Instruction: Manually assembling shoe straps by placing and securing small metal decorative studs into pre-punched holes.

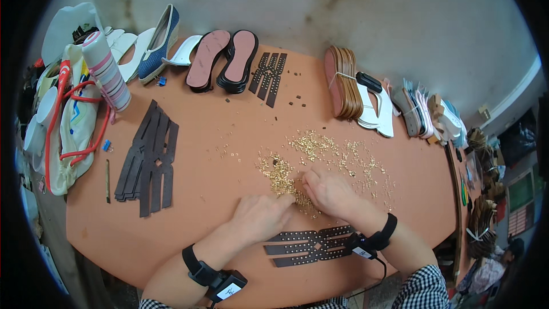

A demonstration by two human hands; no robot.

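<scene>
A smooth orange-brown table (206, 183) with a curved near edge is set against a grey wall (257, 0) (stained brown in places). On it, a pile of gold studs (277, 175) is scattered loosely toward the right, too numerous to be counted. The pile's near edge is reached by the left hand (260, 217), its fingers bunched together; the right hand (329, 191) is held curled at the pile's right side. Whether a stud is pinched in either cannot be told. One studded dark strap piece (310, 246) is laid nearer than the pile, another beyond it. Left of the pile are seen one stack of plain strap pieces (151, 167), two blue clips (162, 81), two pink-topped insole stacks (240, 62) and one blue wedge shoe (157, 54).
</scene>
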